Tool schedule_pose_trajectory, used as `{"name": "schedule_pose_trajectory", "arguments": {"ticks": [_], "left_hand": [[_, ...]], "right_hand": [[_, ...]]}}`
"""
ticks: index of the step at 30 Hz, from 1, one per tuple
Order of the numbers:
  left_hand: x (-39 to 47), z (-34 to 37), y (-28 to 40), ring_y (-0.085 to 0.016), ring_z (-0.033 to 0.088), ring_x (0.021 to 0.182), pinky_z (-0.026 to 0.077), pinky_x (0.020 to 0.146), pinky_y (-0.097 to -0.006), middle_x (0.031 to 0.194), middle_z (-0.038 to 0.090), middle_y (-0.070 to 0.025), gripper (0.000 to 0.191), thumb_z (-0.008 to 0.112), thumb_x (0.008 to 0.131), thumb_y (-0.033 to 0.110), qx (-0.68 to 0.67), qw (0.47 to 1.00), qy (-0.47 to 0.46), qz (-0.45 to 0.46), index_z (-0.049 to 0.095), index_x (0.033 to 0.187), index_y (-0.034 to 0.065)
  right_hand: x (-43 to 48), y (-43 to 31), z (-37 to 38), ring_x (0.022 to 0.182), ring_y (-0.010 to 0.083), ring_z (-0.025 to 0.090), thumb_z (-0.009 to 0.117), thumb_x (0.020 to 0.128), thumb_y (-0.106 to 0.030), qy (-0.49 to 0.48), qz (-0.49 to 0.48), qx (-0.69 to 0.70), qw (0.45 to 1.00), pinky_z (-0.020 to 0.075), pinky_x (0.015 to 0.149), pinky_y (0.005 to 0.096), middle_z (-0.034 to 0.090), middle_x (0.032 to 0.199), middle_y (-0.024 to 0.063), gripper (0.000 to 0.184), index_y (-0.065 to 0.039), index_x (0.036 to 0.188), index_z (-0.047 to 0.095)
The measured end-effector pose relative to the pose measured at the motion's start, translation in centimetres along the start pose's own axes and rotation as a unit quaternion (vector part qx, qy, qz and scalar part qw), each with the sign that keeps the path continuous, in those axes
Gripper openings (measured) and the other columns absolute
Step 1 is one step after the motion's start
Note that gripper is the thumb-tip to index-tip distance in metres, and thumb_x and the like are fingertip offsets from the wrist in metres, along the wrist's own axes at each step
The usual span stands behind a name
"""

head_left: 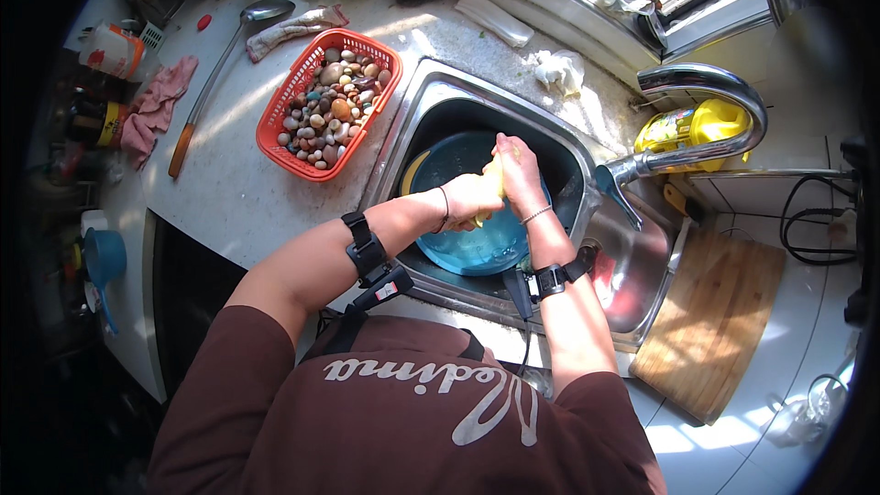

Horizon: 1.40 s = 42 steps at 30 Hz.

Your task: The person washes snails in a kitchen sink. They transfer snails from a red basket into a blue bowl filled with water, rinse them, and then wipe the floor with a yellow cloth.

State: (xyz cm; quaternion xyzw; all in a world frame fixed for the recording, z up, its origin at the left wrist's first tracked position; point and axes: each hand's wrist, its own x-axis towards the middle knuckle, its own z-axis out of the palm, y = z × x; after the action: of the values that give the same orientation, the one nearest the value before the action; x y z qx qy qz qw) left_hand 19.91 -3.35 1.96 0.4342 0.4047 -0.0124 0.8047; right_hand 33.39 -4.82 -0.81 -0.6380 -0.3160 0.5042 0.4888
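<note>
Both hands grip a bunched pale-yellow cloth [493, 182] above a blue plastic basin [464, 258]. My left hand [469, 198] closes around its lower part, with my right hand [520, 168] pressed against it on the other side. Water shows in the basin, which sits inside the larger bowl of a stainless steel sink [430, 82]. A yellow curved piece [412, 172] lies along the basin's left side. My fingers cover much of the cloth.
Left of the sink stands a red plastic basket [275, 113] of pebbles [330, 106]. Beyond it lie a long-handled ladle [206, 82] and a rolled cloth [295, 27]. A chrome faucet [749, 110] arches at right, near a yellow bottle [718, 127] and a wooden cutting board [715, 323].
</note>
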Motion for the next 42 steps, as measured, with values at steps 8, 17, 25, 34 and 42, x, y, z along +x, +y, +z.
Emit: {"name": "schedule_pose_trajectory", "arguments": {"ticks": [8,17,25,34,42], "left_hand": [[4.4,-0.3,-5.2,-0.028,0.063,0.077,0.048,0.073,-0.0363,0.08,0.065,-0.0151,0.028,0.058,0.073,0.03,0.362,0.931,0.037,0.038,0.063,0.084,0.0047],[3.3,0.2,-6.1,-0.028,0.062,0.084,0.048,0.075,-0.0344,0.088,0.064,-0.0163,0.024,0.056,0.074,0.024,0.442,0.895,0.063,0.015,0.063,0.09,0.0064],[2.7,1.0,-6.4,-0.028,0.061,0.089,0.047,0.078,-0.0351,0.091,0.064,-0.0143,0.025,0.056,0.073,0.021,0.485,0.874,0.04,0.005,0.064,0.093,0.0079],[-1.6,2.6,0.6,-0.021,0.056,0.045,0.044,0.042,-0.0305,0.068,0.06,-0.0137,0.061,0.043,0.079,0.056,0.258,0.964,0.061,0.029,0.053,0.091,-0.0028],[-6.6,4.4,2.5,-0.015,0.044,0.038,0.033,0.031,-0.025,0.065,0.05,-0.0065,0.056,0.038,0.088,0.055,-0.464,0.816,-0.344,-0.04,0.045,0.116,0.0072]], "right_hand": [[-0.4,3.3,1.5,0.087,0.0382,0.058,0.042,0.09,-0.03,-0.014,0.015,-0.43,0.902,0.0455,0.075,0.0429,0.06,0.088,0.0234,0.034,0.0,0.089,0.056],[-1.3,3.5,2.8,0.1,0.0368,0.056,0.039,0.09,-0.027,-0.036,0.108,-0.481,0.869,0.0442,0.087,0.0416,0.059,0.103,0.0242,0.035,0.0,0.1,0.059],[-1.7,4.2,2.0,0.102,0.0371,0.055,0.037,0.087,-0.025,-0.068,0.138,-0.491,0.858,0.0437,0.088,0.0423,0.059,0.105,0.0229,0.036,-0.002,0.099,0.062],[-1.4,-0.5,-1.0,0.081,0.0264,0.06,0.052,0.086,-0.037,-0.01,-0.02,-0.294,0.955,0.0455,0.072,0.0355,0.062,0.085,0.0172,0.041,0.002,0.092,0.059],[-3.8,-5.7,-2.3,0.118,0.0319,0.045,0.033,0.084,-0.065,-0.331,-0.005,0.564,0.757,0.0351,0.096,0.049,0.046,0.127,0.0208,0.074,-0.013,0.136,0.031]]}}
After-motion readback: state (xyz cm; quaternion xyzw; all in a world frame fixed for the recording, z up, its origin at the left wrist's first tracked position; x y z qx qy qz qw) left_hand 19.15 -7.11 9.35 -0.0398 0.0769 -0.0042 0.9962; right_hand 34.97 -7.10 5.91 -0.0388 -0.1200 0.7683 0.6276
